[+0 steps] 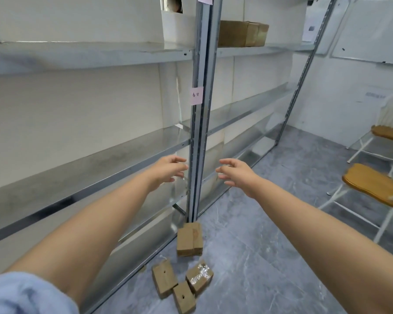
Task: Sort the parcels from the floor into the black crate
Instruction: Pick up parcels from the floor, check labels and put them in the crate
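Observation:
Several brown cardboard parcels lie on the grey floor beside the metal shelving: a larger one [190, 239] against the upright post, and three smaller ones, at the left [164, 281], in front [183, 297] and with clear tape at the right [199, 279]. Both my arms stretch forward well above them. My left hand [167, 171] and my right hand [235, 172] hover with loosely spread fingers on either side of the post, holding nothing. No black crate is in view.
Metal shelving [84, 164] runs along the left wall, with a white bin [178, 28] and a cardboard box [242, 34] on the top shelf. Its upright post [201, 123] carries pink labels. Two white chairs with wooden seats [372, 185] stand at the right.

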`<state>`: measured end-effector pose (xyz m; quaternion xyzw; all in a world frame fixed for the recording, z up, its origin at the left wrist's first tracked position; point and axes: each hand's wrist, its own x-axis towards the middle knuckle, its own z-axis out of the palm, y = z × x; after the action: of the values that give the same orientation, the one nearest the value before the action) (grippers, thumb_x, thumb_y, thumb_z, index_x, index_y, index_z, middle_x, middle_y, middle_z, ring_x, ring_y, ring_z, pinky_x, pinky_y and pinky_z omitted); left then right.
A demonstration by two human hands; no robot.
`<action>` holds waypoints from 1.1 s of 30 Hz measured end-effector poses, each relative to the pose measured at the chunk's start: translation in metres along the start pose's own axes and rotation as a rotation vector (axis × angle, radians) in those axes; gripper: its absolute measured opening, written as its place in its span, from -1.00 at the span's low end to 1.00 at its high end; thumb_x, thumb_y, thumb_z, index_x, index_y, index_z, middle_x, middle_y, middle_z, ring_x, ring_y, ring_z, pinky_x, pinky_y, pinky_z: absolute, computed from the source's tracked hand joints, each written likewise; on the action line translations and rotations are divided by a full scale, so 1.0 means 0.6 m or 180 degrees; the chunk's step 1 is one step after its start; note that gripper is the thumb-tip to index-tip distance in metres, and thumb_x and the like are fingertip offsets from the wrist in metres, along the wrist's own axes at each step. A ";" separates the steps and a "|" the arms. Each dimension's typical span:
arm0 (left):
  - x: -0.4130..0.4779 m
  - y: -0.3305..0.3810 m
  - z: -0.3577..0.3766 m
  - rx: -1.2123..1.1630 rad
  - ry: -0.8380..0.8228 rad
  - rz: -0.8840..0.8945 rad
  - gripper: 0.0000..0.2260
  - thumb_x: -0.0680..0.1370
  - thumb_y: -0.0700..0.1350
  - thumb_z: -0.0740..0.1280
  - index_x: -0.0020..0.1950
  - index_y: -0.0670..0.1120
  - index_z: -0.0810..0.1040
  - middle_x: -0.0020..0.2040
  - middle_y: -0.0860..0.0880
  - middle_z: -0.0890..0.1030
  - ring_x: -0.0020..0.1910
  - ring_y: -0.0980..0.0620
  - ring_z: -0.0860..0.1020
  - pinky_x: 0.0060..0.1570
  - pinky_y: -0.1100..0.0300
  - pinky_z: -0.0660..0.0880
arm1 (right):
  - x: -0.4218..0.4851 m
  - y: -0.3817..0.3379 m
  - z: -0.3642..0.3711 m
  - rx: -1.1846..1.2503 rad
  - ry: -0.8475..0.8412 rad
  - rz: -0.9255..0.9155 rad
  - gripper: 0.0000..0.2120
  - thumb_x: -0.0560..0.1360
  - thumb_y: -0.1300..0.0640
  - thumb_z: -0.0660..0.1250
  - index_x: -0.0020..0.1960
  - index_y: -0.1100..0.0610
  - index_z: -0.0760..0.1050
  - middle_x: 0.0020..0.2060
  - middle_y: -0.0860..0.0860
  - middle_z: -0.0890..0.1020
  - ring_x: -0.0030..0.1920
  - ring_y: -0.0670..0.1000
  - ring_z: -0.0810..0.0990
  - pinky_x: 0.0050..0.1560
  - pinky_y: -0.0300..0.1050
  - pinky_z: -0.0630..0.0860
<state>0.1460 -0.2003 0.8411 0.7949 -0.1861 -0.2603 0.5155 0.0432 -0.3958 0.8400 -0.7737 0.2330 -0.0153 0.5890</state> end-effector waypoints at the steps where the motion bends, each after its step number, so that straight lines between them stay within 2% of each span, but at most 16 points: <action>1: 0.026 0.003 -0.003 -0.0041 0.0036 -0.0018 -0.70 0.55 -0.08 0.30 0.28 -0.05 0.45 0.16 -0.05 0.58 0.06 0.04 0.57 0.09 0.09 0.41 | 0.031 -0.002 -0.006 -0.0005 -0.0004 0.0001 -0.59 0.52 0.14 0.27 0.36 0.08 0.35 0.17 0.05 0.57 -0.05 -0.09 0.58 0.04 -0.13 0.48; 7: 0.148 -0.027 0.000 -0.0193 0.0340 -0.0475 -0.74 0.55 -0.09 0.31 0.24 -0.03 0.46 0.14 -0.02 0.57 0.13 0.00 0.56 0.13 0.07 0.42 | 0.211 0.027 -0.007 -0.0258 -0.0501 0.0211 -0.58 0.54 0.15 0.27 0.39 0.12 0.33 0.24 0.10 0.52 0.05 0.01 0.56 0.09 -0.10 0.48; 11: 0.222 -0.056 0.003 -0.0627 0.1036 -0.0749 -0.72 0.55 -0.13 0.30 0.26 -0.08 0.46 0.08 -0.04 0.57 0.02 0.02 0.55 -0.08 0.22 0.41 | 0.337 0.040 0.014 -0.0429 -0.0906 0.0245 -0.57 0.54 0.17 0.27 0.39 0.15 0.33 0.23 0.13 0.53 0.05 0.02 0.55 0.01 -0.12 0.49; 13: 0.248 -0.081 0.009 -0.0795 0.1349 -0.0886 -0.70 0.55 -0.12 0.30 0.28 -0.07 0.45 0.09 -0.02 0.57 0.00 0.04 0.55 -0.05 0.19 0.40 | 0.386 0.055 0.032 -0.0579 -0.1185 0.0219 -0.58 0.54 0.17 0.28 0.38 0.14 0.34 0.19 0.12 0.55 0.11 0.06 0.57 0.09 -0.07 0.50; 15: 0.273 -0.118 0.019 -0.0838 0.1474 -0.1063 -0.71 0.55 -0.11 0.29 0.28 -0.06 0.45 0.10 0.00 0.57 0.00 0.06 0.56 -0.02 0.17 0.39 | 0.424 0.085 0.046 -0.0621 -0.1392 0.0248 -0.60 0.54 0.17 0.27 0.37 0.14 0.36 0.17 0.10 0.56 0.11 0.04 0.56 0.10 -0.07 0.49; 18: 0.308 -0.195 0.045 -0.0846 0.1526 -0.1303 -0.71 0.56 -0.13 0.28 0.28 -0.09 0.45 0.11 -0.03 0.56 -0.02 0.04 0.55 -0.18 0.24 0.39 | 0.465 0.160 0.073 -0.0576 -0.1583 0.0473 -0.60 0.55 0.17 0.26 0.38 0.13 0.34 0.23 0.11 0.53 0.10 0.02 0.55 0.06 -0.12 0.48; 22: 0.368 -0.362 0.107 -0.0864 0.1564 -0.1568 -0.72 0.57 -0.17 0.28 0.28 -0.13 0.45 0.08 -0.06 0.55 -0.15 0.10 0.54 -0.31 0.31 0.38 | 0.530 0.331 0.124 -0.0626 -0.1699 0.0720 -0.59 0.56 0.17 0.26 0.38 0.15 0.33 0.25 0.13 0.51 0.07 0.00 0.55 0.02 -0.15 0.48; 25: 0.413 -0.530 0.184 -0.0770 0.1614 -0.1683 -0.71 0.56 -0.21 0.28 0.29 -0.21 0.46 0.09 -0.15 0.55 -0.06 0.04 0.50 -0.41 0.48 0.40 | 0.581 0.504 0.167 -0.0748 -0.1621 0.0919 -0.58 0.55 0.18 0.26 0.39 0.17 0.32 0.22 0.17 0.52 0.16 0.10 0.55 0.14 0.01 0.49; 27: 0.444 -0.658 0.249 -0.0664 0.1599 -0.1775 -0.68 0.56 -0.20 0.29 0.31 -0.21 0.44 0.21 -0.20 0.53 0.05 0.01 0.46 -0.16 0.38 0.40 | 0.615 0.639 0.196 -0.0787 -0.1506 0.1099 -0.57 0.54 0.19 0.26 0.39 0.18 0.31 0.12 0.17 0.53 0.13 0.12 0.54 0.23 0.05 0.45; 29: 0.481 -0.780 0.303 -0.0632 0.1478 -0.1794 -0.63 0.57 -0.16 0.30 0.36 -0.19 0.39 0.30 -0.18 0.48 0.21 -0.03 0.45 0.04 0.29 0.32 | 0.653 0.771 0.227 -0.0792 -0.1452 0.1230 -0.56 0.54 0.17 0.26 0.40 0.15 0.29 0.17 0.17 0.53 0.11 0.11 0.52 0.24 0.04 0.43; 31: 0.515 -0.887 0.345 -0.0639 0.1325 -0.1795 -0.59 0.58 -0.12 0.28 0.41 -0.17 0.34 0.37 -0.16 0.42 0.34 -0.06 0.39 0.12 0.27 0.28 | 0.683 0.887 0.257 -0.0831 -0.1447 0.1323 -0.55 0.54 0.15 0.26 0.40 0.13 0.29 0.25 0.15 0.49 0.23 0.14 0.50 0.23 0.03 0.43; 33: 0.548 -0.974 0.371 -0.0644 0.1317 -0.1817 -0.54 0.58 -0.09 0.27 0.45 -0.15 0.29 0.42 -0.14 0.36 0.39 -0.05 0.34 0.14 0.28 0.25 | 0.712 0.982 0.288 -0.0842 -0.1468 0.1406 -0.57 0.54 0.14 0.26 0.38 0.15 0.30 0.27 0.16 0.48 0.28 0.16 0.47 0.24 0.05 0.43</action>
<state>0.2886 -0.3134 0.1587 0.7957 0.1781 -0.2445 0.5248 0.2737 -0.5174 0.1391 -0.7574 0.2555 0.3181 0.5098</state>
